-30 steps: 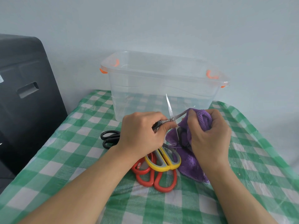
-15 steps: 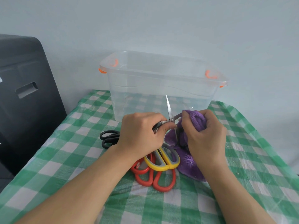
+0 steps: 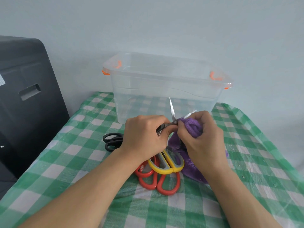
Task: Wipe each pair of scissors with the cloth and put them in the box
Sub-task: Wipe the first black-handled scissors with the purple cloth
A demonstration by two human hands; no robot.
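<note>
- gripping the small scissors (image 3: 172,112) by their handles, the left hand (image 3: 144,135) holds them blades apart before the clear box (image 3: 164,89).
- right hand (image 3: 202,137) pinches the purple cloth (image 3: 191,127) round one blade.
- handles hidden in the fist.

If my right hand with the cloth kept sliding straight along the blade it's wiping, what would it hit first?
Likely the clear box. The right hand wipes toward that blade's tip, which points up and away at the box's front wall. Depth is unclear, though.
</note>
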